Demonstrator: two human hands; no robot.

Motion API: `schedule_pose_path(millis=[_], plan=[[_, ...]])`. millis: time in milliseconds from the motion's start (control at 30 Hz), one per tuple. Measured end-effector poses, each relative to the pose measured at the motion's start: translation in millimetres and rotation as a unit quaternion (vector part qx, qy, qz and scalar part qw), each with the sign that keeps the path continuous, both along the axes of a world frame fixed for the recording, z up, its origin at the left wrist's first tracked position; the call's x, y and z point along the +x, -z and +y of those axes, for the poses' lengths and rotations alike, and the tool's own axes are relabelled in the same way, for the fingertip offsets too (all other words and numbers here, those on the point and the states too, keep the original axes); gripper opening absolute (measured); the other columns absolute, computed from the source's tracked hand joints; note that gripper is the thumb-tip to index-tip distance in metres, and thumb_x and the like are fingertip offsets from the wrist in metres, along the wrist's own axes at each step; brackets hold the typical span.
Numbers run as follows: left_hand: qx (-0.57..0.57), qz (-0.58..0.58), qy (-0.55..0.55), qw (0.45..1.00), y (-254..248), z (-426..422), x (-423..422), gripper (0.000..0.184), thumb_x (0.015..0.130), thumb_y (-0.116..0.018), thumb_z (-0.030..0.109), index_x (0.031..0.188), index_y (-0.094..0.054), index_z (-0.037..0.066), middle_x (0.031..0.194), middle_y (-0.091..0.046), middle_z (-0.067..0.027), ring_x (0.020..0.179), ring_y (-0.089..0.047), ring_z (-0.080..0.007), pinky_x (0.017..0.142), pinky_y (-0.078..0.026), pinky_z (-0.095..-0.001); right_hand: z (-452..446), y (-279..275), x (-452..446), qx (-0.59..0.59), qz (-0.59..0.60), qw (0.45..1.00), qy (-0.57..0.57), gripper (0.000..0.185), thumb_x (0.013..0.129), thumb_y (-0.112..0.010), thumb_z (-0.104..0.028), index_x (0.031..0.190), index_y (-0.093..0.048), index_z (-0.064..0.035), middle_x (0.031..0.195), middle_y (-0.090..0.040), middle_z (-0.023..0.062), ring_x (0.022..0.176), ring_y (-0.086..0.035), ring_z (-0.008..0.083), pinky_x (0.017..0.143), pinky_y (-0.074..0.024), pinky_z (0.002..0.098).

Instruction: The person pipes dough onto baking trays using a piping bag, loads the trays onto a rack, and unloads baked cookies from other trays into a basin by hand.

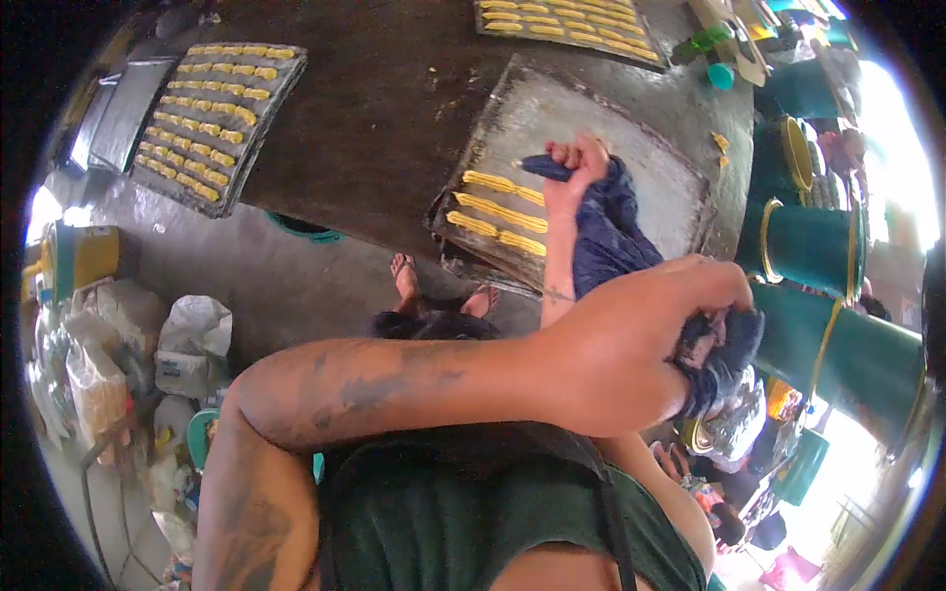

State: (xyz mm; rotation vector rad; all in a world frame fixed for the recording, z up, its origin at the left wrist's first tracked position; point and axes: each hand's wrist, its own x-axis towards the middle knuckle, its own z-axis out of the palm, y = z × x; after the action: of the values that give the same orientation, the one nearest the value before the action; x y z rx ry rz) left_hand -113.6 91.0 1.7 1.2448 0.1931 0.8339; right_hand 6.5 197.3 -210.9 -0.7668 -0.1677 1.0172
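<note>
A dark navy cloth piping bag [611, 231] is stretched between my two hands above a worn baking tray [655, 148]. My right hand [579, 167] is closed around its narrow end, which points left over the tray. My left hand [660, 345], reached across my body, grips the bunched top of the bag nearer to me. Ridged strips of yellow dough [501, 212] lie in short rows on the near left part of the tray. My left forearm and hand hide some of the bag.
Dark table [384, 108] holds a dough-filled tray [207, 123] at left and another [572, 25] at the far side. A green bottle [705, 39] lies at the back right. Large green containers [803, 246] line the right; plastic bags [194, 340] stand on the floor at left.
</note>
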Motion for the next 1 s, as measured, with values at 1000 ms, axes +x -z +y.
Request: schedule_pose_path(millis=[1000], plan=[[0.031,0.071,0.015,0.997,8,-19,47,0.054,0.067,-0.062,-0.013,0.116,-0.047,0.002,0.098,-0.055,-0.0097,0.098,-0.054,-0.0171,0.085,-0.043,-0.0283,-57,1,132,-0.153,-0.759,0.631,-0.056,0.023,0.071,-0.059,-0.003,0.088,-0.042,-0.0047,0.075,-0.051,0.0095,0.078,-0.052,0.0221,0.074,-0.0414,0.0392]])
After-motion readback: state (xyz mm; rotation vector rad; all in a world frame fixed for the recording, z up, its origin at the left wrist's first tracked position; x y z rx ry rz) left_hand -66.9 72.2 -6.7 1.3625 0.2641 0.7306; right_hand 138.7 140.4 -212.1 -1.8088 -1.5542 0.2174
